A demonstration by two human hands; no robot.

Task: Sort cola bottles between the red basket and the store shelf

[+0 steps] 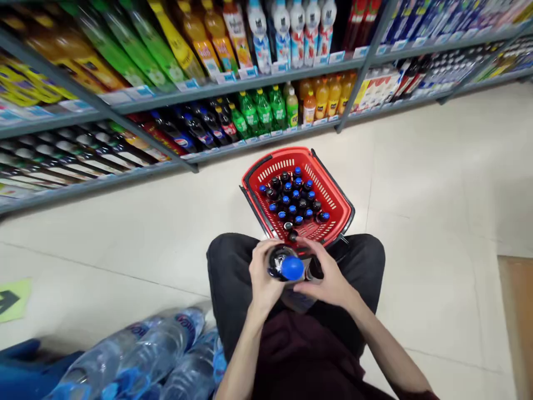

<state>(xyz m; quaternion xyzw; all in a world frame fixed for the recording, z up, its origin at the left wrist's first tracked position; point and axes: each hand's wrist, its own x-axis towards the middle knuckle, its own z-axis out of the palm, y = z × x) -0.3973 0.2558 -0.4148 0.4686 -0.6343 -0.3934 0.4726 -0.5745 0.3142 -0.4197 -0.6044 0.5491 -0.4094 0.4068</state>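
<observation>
My left hand (pixel 266 278) is wrapped round a dark soda bottle with a blue cap (pixel 292 268), whose cap points up toward me. Beside it, my right hand (pixel 328 278) curls its fingers and thumb round a second dark bottle (pixel 315 269), which is partly hidden by the hand and the first bottle. Both hands are above my lap, at the near edge of a red shopping basket (pixel 343 214). Inside the basket stand several dark bottles (pixel 295 194) with blue or black caps. One dark bottle (pixel 292 235) shows just beyond my fingertips.
Shelves (pixel 233 86) of bottled drinks run across the far side, with green soda bottles (pixel 263 111) and orange juice bottles (pixel 321 100) on the lower level. Large water bottles (pixel 154 350) stand by my left leg. A green floor sticker (pixel 14 300) lies at far left.
</observation>
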